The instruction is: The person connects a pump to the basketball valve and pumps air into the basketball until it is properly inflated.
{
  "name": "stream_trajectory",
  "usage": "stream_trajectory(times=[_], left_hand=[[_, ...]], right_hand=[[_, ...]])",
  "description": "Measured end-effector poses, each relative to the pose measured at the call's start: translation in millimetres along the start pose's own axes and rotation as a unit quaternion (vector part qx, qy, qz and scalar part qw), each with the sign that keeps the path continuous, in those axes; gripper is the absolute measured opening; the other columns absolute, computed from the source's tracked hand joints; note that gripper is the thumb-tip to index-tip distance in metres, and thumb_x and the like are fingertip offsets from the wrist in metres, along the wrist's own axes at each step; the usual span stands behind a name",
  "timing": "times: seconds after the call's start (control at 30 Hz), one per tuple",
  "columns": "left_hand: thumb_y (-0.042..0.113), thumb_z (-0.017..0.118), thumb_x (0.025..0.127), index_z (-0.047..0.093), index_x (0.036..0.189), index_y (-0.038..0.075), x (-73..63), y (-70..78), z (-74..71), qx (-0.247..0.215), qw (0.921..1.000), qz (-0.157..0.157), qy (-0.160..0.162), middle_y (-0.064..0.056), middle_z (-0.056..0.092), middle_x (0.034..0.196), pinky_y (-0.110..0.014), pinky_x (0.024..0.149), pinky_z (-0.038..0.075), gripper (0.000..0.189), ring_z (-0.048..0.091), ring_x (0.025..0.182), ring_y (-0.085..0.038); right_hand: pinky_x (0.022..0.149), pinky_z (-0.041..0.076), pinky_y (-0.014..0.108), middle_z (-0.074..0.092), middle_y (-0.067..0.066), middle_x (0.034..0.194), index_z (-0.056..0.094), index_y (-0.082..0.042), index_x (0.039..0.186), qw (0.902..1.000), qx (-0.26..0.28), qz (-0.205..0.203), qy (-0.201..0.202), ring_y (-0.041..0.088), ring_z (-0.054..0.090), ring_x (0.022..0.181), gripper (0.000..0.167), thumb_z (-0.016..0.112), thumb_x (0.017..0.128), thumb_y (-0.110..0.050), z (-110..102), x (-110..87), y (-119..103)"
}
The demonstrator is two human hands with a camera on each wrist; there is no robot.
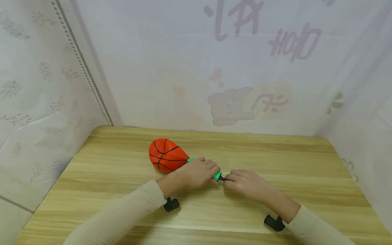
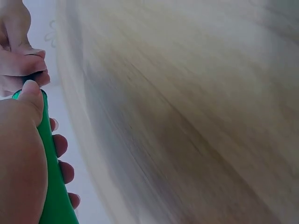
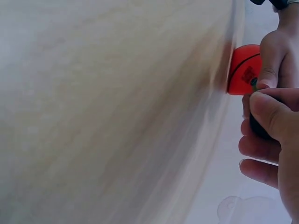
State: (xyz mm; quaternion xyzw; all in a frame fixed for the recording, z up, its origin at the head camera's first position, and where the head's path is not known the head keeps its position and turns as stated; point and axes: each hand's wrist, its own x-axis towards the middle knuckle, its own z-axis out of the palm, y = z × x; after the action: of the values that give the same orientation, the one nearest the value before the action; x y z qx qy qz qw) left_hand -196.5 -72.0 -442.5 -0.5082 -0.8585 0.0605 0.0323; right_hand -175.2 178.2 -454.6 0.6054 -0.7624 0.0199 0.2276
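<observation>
1. Straight to the left hand (image 1: 197,174): it is wrapped around a green tube (image 2: 55,196), pump-like in look. The thumb is laid near one end and the fingertips are seen curled round the other side. The body is gripped along its length, apparently so that it is kept steady.

2. Across to the right hand (image 1: 247,183): a black handle (image 3: 259,128) is pinched between thumb and fingers, just beside the left thumb. The gap between tube and hand is bridged by a short black rod (image 1: 223,179). The handle is probably held apart from the body because it is the sliding part.

3. Look at the line-up! Hands, rod and tube are set along one slanting axis, presumably so that force is carried straight.

4. Out past the left hand, a red ball (image 1: 165,156) marked with black basketball lines is met at its tapered tip by the tube's far end. It is placed left of centre on the wooden table (image 1: 265,153), pear-shaped rather than round. Whether the joint is tight cannot be told.

5. Farther out, black fittings (image 1: 172,205) are worn at both wrists, by the pale sleeves (image 1: 123,211). The table is backed by pale printed cloth (image 1: 152,60).
</observation>
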Motion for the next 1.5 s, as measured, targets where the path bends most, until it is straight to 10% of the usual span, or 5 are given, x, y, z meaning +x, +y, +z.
stream_trajectory(times=[0.2,0.43,0.6,1.0,1.5], left_hand=[[0.045,0.045,0.107,0.055,0.117,0.016,1.3,-0.3,-1.2,0.008,0.9999,0.001,-0.007,0.005,0.058,0.106,-0.025,0.081,0.043,0.033,0.055,0.098,-0.012],[0.046,0.046,0.106,0.053,0.119,0.017,3.6,-2.8,-0.8,0.002,0.9999,0.008,-0.014,0.007,0.057,0.106,-0.026,0.078,0.042,0.033,0.054,0.097,-0.011],[0.046,0.046,0.106,0.054,0.12,0.016,2.1,-2.3,-1.6,-0.002,0.9999,0.006,-0.015,0.006,0.058,0.107,-0.026,0.079,0.043,0.034,0.056,0.099,-0.012],[0.045,0.048,0.106,0.054,0.122,0.015,-1.9,-4.1,-4.8,-0.006,0.9999,0.005,-0.008,0.005,0.059,0.108,-0.027,0.082,0.044,0.035,0.055,0.099,-0.012],[0.043,0.046,0.107,0.054,0.12,0.013,-1.7,0.3,-6.7,0.003,1.0,-0.004,-0.008,0.003,0.059,0.112,-0.027,0.085,0.045,0.034,0.056,0.104,-0.013]], right_hand=[[0.064,0.047,0.016,0.066,-0.003,0.089,0.065,-0.012,0.093,0.9997,-0.005,-0.003,0.025,0.008,0.055,0.072,0.056,0.013,0.113,-0.015,5.2,1.5,-0.3],[0.066,0.051,0.02,0.068,0.0,0.094,0.065,-0.011,0.097,0.9999,0.006,0.012,0.007,0.011,0.059,0.076,0.031,0.038,0.112,-0.012,-7.8,-17.8,-5.2],[0.068,0.055,0.024,0.069,0.003,0.097,0.067,-0.01,0.099,0.9995,0.011,0.022,0.02,0.013,0.063,0.08,0.054,0.016,0.113,-0.019,-17.1,-38.9,-12.6],[0.069,0.057,0.029,0.071,0.004,0.098,0.071,-0.012,0.098,0.9989,-0.011,0.042,0.019,0.016,0.066,0.082,0.057,0.016,0.113,-0.016,-36.6,-65.2,-22.8],[0.067,0.056,0.026,0.07,0.005,0.097,0.069,-0.01,0.098,0.9993,-0.001,0.029,0.024,0.016,0.065,0.081,0.055,0.017,0.114,-0.015,-29.0,-52.0,-16.5]])
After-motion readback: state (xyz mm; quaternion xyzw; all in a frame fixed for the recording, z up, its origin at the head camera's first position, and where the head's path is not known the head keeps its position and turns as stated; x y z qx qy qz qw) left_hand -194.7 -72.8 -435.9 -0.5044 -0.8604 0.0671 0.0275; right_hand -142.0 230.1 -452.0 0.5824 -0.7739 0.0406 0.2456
